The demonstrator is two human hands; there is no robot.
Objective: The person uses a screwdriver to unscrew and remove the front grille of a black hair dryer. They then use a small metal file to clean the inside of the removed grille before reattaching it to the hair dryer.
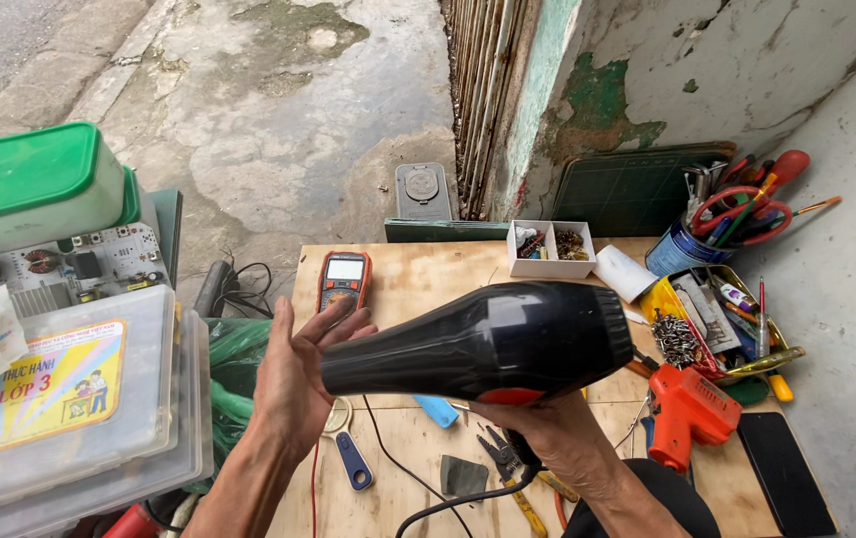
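Right hand (547, 423) gripping a black hair dryer (478, 344) from beneath, nozzle aimed at the spread, empty left hand (298, 374); above a cluttered plywood table (418, 284), orange multimeter (344, 279) behind

Head view, steeply down, close
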